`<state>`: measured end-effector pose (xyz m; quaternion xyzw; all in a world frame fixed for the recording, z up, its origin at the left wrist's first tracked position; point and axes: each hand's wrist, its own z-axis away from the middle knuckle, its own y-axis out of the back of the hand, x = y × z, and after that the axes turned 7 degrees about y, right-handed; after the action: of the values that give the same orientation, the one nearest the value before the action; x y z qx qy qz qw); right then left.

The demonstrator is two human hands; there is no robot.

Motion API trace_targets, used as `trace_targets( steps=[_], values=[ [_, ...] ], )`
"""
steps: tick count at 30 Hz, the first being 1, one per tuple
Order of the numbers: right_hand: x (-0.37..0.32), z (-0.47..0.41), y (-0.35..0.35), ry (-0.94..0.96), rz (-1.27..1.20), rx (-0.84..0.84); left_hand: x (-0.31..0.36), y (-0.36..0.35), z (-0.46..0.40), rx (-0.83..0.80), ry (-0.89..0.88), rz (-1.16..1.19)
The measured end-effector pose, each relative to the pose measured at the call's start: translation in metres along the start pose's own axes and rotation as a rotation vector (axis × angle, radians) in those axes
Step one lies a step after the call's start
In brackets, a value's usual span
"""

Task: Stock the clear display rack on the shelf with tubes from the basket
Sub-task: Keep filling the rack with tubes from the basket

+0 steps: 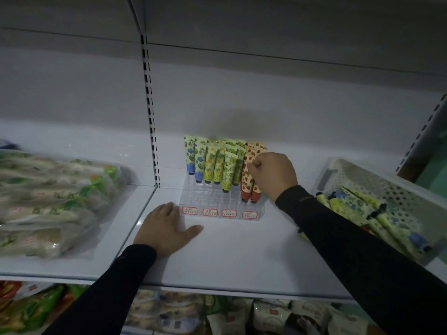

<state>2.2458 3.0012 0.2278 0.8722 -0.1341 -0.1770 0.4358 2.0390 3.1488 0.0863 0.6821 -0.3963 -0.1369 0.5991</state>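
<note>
Two hands, one job: your right hand (272, 174) has its fingers curled, seemingly pinching a red tube (247, 176) standing upright in the clear rack (221, 201). Your basket (377, 187) lies at three o'clock; your left hand (167, 229) rests flat on the shelf (242, 250).

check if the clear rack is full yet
Not full. The clear rack shows empty front slots below the standing tubes, especially on its left columns.
</note>
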Motion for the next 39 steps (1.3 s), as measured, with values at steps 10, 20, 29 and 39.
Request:
trace_targets(
  steps=[10,20,29,39],
  values=[
    [0.0,-0.005,0.003,-0.038,-0.029,-0.028,-0.001,-0.003,-0.002,0.003,0.016,0.001],
    [0.005,-0.012,0.001,-0.022,-0.075,-0.05,-0.003,-0.006,-0.003,0.016,0.015,-0.002],
    [0.003,-0.016,-0.002,-0.071,-0.043,-0.101,-0.007,-0.01,-0.005,0.02,0.014,-0.01],
    [0.004,-0.018,0.005,-0.092,-0.086,-0.133,-0.005,-0.007,-0.005,0.018,0.004,-0.014]
  ],
)
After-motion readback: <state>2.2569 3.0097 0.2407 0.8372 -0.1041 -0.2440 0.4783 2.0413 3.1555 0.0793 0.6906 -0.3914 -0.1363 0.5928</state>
